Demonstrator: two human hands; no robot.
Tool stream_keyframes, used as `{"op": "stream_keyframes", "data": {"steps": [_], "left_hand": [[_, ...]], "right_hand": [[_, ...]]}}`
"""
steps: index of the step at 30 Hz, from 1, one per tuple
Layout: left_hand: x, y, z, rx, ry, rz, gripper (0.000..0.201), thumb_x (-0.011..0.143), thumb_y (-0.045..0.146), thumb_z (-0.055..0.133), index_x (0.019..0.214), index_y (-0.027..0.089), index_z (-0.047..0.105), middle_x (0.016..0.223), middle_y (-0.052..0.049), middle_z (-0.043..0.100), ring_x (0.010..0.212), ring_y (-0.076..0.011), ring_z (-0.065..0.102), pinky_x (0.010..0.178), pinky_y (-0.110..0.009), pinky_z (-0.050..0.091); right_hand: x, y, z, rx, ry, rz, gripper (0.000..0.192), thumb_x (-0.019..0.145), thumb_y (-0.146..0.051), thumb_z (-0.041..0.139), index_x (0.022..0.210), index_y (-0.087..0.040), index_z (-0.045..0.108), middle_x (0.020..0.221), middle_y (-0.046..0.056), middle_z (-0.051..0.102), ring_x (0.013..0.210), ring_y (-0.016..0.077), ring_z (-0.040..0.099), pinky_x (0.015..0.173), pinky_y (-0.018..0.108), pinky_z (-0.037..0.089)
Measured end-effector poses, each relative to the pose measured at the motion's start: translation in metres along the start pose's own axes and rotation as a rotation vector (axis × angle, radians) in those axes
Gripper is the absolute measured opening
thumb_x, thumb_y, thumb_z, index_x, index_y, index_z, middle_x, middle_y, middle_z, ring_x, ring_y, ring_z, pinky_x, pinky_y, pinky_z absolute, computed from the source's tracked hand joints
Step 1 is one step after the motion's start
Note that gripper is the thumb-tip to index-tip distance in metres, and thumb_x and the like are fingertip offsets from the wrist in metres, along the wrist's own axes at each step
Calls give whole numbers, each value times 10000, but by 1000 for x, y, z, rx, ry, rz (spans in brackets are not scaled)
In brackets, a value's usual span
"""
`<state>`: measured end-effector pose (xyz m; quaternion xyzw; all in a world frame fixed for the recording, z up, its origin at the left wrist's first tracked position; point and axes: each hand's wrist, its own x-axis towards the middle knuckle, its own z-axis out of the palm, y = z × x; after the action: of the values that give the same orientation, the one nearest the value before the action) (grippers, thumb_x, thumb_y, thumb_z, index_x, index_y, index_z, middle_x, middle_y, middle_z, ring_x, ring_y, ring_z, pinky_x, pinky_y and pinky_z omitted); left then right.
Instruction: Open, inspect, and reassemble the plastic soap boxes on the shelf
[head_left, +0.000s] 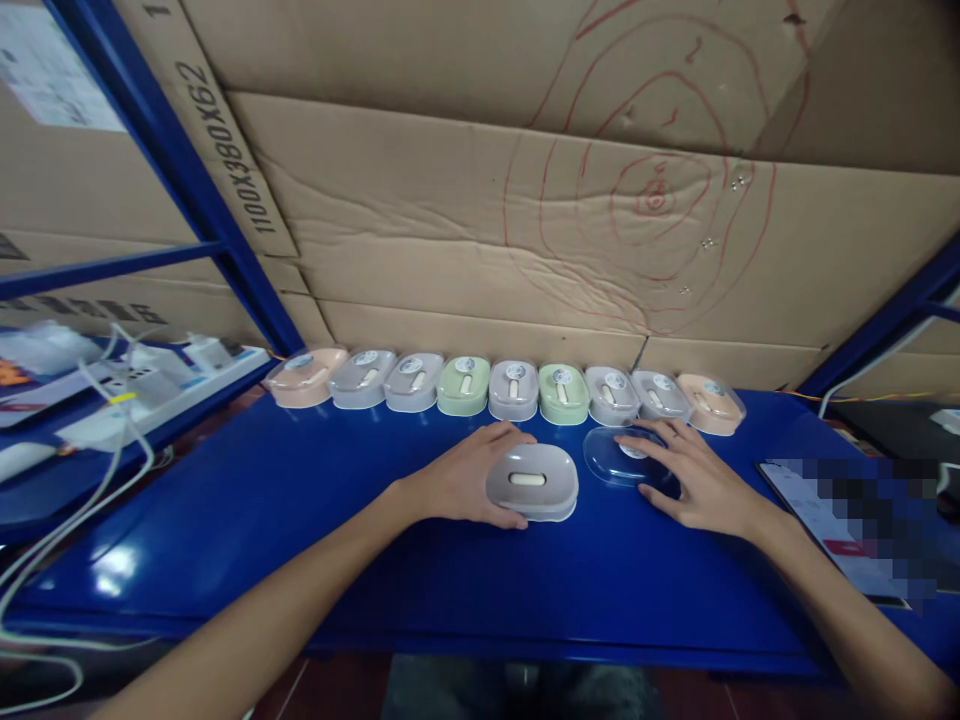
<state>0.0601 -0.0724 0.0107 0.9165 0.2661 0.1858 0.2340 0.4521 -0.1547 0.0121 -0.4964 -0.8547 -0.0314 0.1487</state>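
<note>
Mid-table (540,590), your left grip (469,480) clasps the grey box (536,495) at nine o'clock; your right grip (694,475) holds the clear lid (606,458), toward two. Both look light, stiff, slippery: hold their edges.

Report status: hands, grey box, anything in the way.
Left hand grips uncovered grey box by its left end. Right hand over right end of clear lid, grip unclear. Lidded boxes lined up behind; none between box and lid.

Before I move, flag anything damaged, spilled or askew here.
The tan cardboard panel behind looks odd: creased, scrawled with red rings. The gray oval box the left hand grips is uncovered; a clear plastic lid sits beside it, under the right hand. No spill shows.
</note>
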Motion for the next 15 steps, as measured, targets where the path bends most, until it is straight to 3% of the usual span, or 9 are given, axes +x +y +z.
{"op": "stream_keyframes", "data": {"steps": [8,12,15], "left_hand": [[1,1,0,45,-39,39,1015,702,744,911,1534,291,547,1458,-130,653,1381,-425,575,1183,-622,457],[2,3,2,103,-50,68,1052,708,704,913,1580,288,498,1428,-130,666,1357,-429,578,1211,-641,403],[3,3,4,128,-38,50,1052,710,681,913,1578,266,486,1451,-149,647,1368,-444,569,1201,-648,407]], "right_hand": [[10,-5,1,-40,12,-15,674,954,-305,707,1613,-285,569,1559,163,612,1424,434,574,1188,738,469],[26,-40,-10,101,94,-41,724,956,-430,761,1629,-288,536,1557,163,629,1460,428,573,1212,739,462],[48,-74,-7,203,63,-149,926,890,-558,839,1690,-294,455,1621,167,578,1495,437,554,1219,710,486]]}}
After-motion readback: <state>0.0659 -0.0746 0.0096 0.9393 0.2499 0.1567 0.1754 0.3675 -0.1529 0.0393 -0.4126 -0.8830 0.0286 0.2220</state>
